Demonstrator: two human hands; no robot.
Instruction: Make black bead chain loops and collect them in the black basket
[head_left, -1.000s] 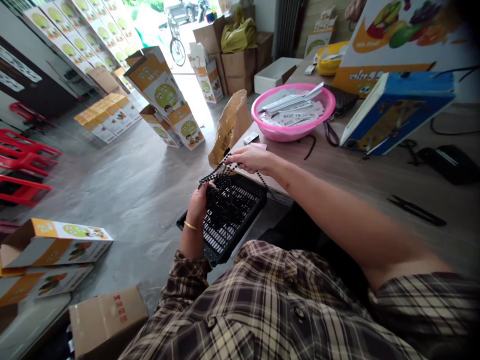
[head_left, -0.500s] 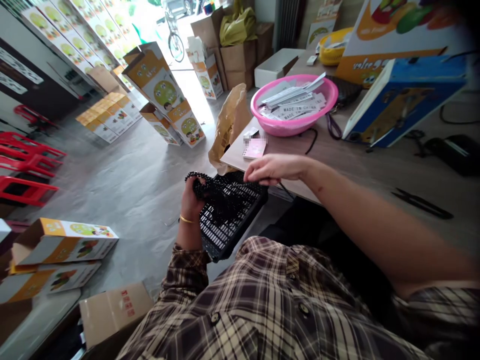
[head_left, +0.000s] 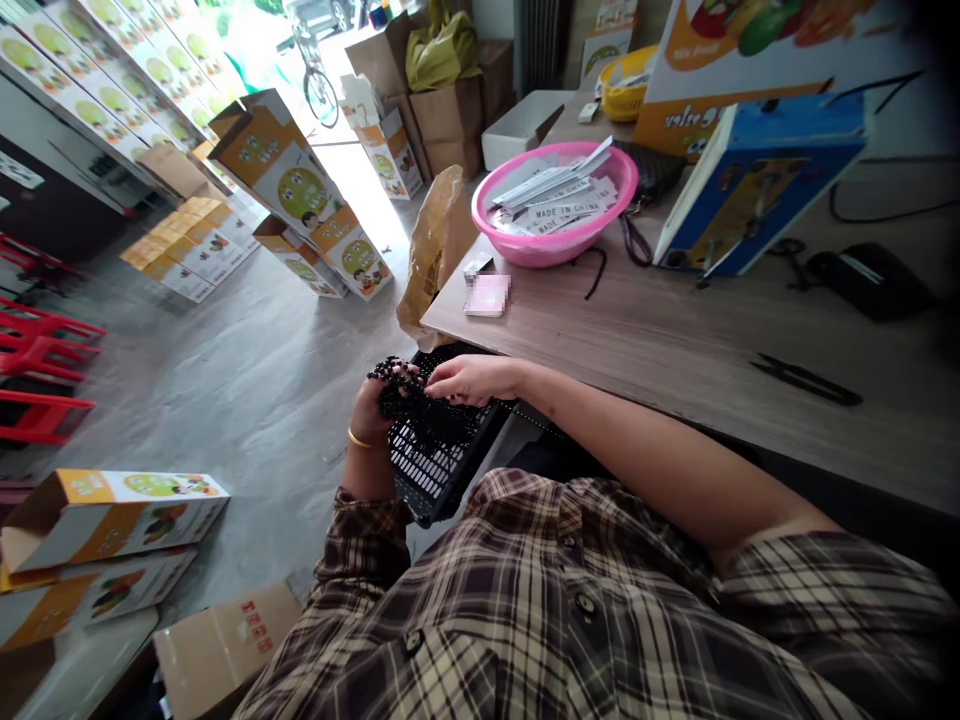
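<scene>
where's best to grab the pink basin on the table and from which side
Probably the pink basin's left rim, coming from the near left over the table corner. The rim there offers an exposed, curved edge, whereas a dark pouch sits close on the right and some paper strips poke past the far right rim.

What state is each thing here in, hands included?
Black bead strands: bunched
Left hand: gripping the bunch
Right hand: pinching at the bunch
Black crate: open-topped, strands inside
Pink basin: filled with white strips
Snips: lying on table
Lower-left carton: open at one end
</scene>
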